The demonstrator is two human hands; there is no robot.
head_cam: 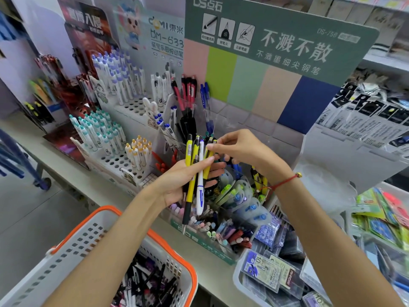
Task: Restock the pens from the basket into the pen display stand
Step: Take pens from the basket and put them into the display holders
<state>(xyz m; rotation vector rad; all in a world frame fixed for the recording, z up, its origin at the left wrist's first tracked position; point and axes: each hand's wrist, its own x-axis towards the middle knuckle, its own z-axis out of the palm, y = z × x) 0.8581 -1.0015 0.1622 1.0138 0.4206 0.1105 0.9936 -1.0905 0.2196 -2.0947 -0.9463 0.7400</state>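
My left hand (177,180) grips a bundle of pens (195,171), yellow-and-black ones plus a white pen with blue print, tips pointing down. My right hand (241,149) reaches in from the right and pinches the top of one yellow pen in that bundle. Both hands hover over the pen display stand (250,134), whose clear compartments hold black, red and blue pens. The white basket with an orange rim (110,212) sits at the lower left and holds several dark pens.
A white perforated rack (119,160) with teal, purple and yellow-capped pens stands to the left. Clear bins of refills (270,271) and pastel pens lie in front of the stand. Packaged stationery fills the shelves on the right. Grey floor lies left of the counter.
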